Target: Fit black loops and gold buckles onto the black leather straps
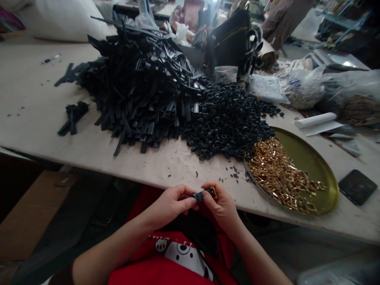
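Observation:
Just off the table's front edge, my left hand (175, 202) and my right hand (218, 202) meet over a short black strap (199, 196). Left thumb and fingers pinch one end of it. The other end is gripped by my right hand, where a gold buckle (213, 192) shows between thumb and forefinger. Fingers cover part of the strap and buckle. Beyond my hands lies a heap of small black loops (225, 118). To the right, many gold buckles (279, 170) fill the left part of a round gold tray (323, 174).
A tall pile of black straps (142, 91) covers the table's middle, with a few strips (73, 116) lying apart. A dark phone-like object (358, 187) rests right of the tray. Plastic bags (299, 89) and a white paper roll (317, 120) lie behind. Scissors (253, 51) stand at the back.

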The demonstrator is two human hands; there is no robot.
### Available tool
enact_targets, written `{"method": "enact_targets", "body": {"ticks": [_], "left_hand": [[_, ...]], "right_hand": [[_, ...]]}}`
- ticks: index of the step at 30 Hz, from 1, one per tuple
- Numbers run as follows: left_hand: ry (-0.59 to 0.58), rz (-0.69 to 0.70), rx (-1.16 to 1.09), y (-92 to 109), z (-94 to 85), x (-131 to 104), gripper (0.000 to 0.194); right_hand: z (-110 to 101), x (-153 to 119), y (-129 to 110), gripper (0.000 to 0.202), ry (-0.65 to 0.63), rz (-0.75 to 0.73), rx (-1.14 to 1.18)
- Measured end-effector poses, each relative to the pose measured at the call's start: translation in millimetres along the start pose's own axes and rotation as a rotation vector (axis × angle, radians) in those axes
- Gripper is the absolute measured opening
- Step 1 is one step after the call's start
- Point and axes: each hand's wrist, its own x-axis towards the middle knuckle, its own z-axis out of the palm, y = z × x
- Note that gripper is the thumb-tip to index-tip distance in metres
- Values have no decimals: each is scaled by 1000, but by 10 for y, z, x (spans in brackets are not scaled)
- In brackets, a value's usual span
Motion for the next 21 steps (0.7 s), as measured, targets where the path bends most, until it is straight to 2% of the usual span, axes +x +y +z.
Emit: {"method": "enact_targets", "body": {"ticks": [2,4,7,9,11,16,21], "left_hand": [[-22,-5,-18,-7,-10,31,20],[-29,-2,-34,-8,-16,58,19],[-42,-23,-39,-11,-22,93,21],[-56,-39,-26,-14,-32,108,21],[-75,-47,3,-12,-52,110,22],[-210,-144,239,-1,-115,47,31],[-193,-128,341,-1,-75,-60,31]], "right_hand": [[-27,26,-1,21,-79,111,86],[-42,38,-13,21,-96,162,118],[-56,18,-44,14,-93,10,-53],[-63,-13,-58,9,-161,-86,-157],[-65,-46,-54,9,-229,-107,-193],[-44,-111,18,12,-232,-81,-247],[-68,-191,-29,8,-303,-198,-431]]}}
